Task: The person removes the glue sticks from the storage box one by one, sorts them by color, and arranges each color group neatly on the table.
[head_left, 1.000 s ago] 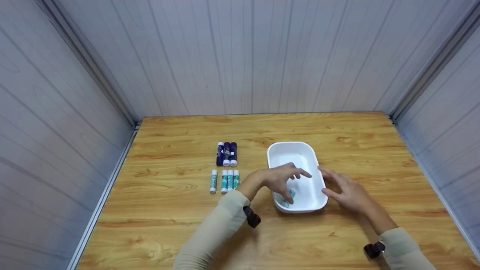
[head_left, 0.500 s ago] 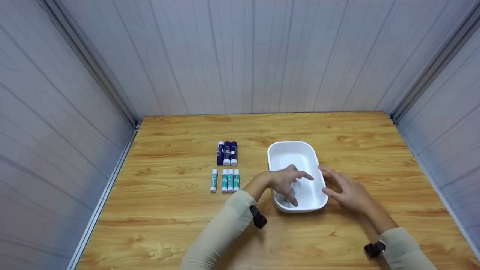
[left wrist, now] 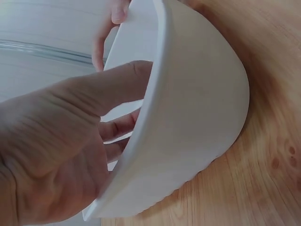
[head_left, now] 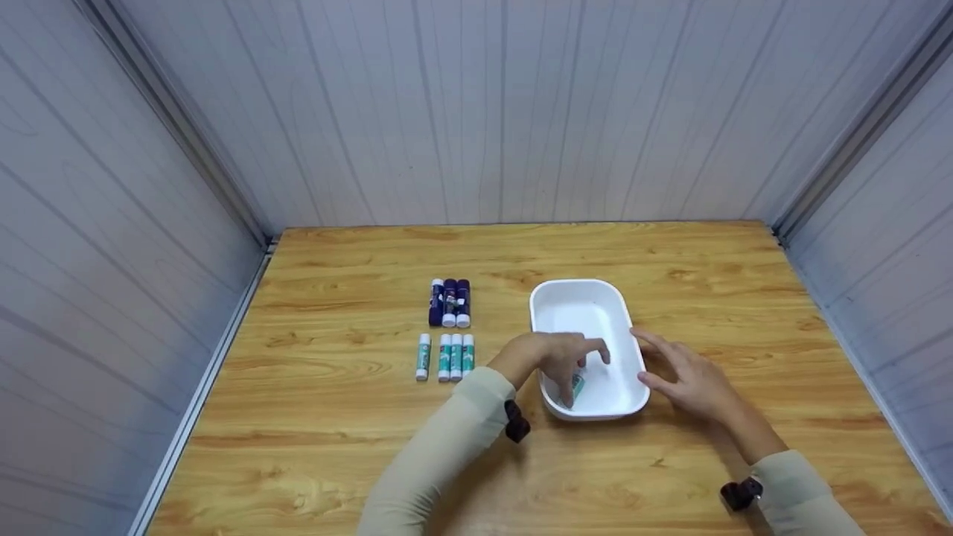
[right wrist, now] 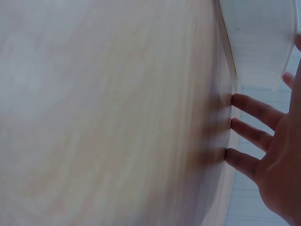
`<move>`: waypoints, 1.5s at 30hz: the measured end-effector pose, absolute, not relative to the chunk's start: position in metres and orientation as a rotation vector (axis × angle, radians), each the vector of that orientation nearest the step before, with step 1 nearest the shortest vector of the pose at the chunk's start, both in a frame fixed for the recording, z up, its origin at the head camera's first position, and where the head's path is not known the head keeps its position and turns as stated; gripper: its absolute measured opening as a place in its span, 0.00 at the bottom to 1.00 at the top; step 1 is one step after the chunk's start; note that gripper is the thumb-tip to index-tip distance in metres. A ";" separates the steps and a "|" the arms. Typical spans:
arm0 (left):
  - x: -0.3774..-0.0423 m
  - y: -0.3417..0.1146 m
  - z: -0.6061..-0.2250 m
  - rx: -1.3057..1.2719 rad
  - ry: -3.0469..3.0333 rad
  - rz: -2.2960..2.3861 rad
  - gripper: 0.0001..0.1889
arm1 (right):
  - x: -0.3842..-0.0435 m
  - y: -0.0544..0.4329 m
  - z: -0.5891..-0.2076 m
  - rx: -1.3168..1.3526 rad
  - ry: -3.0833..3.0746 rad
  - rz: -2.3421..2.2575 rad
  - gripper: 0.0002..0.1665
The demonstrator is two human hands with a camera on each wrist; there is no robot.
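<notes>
My left hand (head_left: pixel 563 359) reaches into a white plastic basin (head_left: pixel 595 320) from its left side. Beside its thumb, inside the basin, is a green-and-white stick (head_left: pixel 578 384) that looks like a glue stick. The index finger bends down apart from the thumb; the other fingertips are mostly hidden, so whether they grip the stick is unclear. In the left wrist view, the basin's near wall (left wrist: pixel 197 103) covers the fingertips. My right hand (head_left: pixel 689 381) touches the basin's right rim with spread fingers. Three of its fingertips (right wrist: pixel 240 100) rest on the table in the right wrist view.
Left of the basin, several green-and-white sticks (head_left: pixel 456 357) lie in a row, with one stick (head_left: pixel 423 357) set apart. Behind them lie three dark blue sticks (head_left: pixel 450 303) side by side. Panelled walls (head_left: pixel 491 112) enclose the wooden table (head_left: pixel 298 432) at the back and sides.
My left hand has shifted slightly inside the basin, its thumb moving left and its index finger bending further down. More of the stick shows beside the thumb. My right hand stays still.
</notes>
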State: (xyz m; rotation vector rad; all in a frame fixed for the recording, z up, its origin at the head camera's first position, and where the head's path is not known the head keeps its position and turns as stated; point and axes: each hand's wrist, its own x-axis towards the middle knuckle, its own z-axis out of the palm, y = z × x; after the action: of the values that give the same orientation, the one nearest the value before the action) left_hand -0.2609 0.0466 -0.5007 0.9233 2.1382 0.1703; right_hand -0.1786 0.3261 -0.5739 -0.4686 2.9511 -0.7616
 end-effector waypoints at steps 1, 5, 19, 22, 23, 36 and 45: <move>-0.261 0.048 -0.500 0.921 2.133 0.139 0.52 | -0.179 0.326 -0.574 -0.467 2.950 -0.761 0.42; -0.261 0.051 -0.497 0.912 2.125 0.056 0.53 | -0.180 0.326 -0.573 -0.463 2.952 -0.754 0.42; -0.261 0.048 -0.511 0.869 2.372 0.142 0.54 | -0.182 0.326 -0.570 -0.502 2.977 -0.774 0.41; -0.260 0.049 -0.512 0.820 2.373 0.171 0.53 | -0.183 0.325 -0.570 -0.496 2.971 -0.776 0.41; -0.261 0.049 -0.511 0.805 2.366 0.183 0.53 | -0.183 0.324 -0.570 -0.497 2.969 -0.780 0.41; -0.274 0.050 -0.506 0.815 2.019 0.255 0.57 | -0.181 0.323 -0.573 -0.493 2.966 -0.784 0.42; -0.269 0.059 -0.513 0.875 2.023 0.170 0.53 | -0.178 0.327 -0.575 -0.522 2.997 -0.778 0.41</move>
State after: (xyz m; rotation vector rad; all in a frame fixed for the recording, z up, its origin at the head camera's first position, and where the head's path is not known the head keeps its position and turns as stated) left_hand -0.2690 0.0593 -0.5125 0.8749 2.0233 0.1701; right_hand -0.1783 0.3273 -0.5747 -0.5218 2.9972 -0.7782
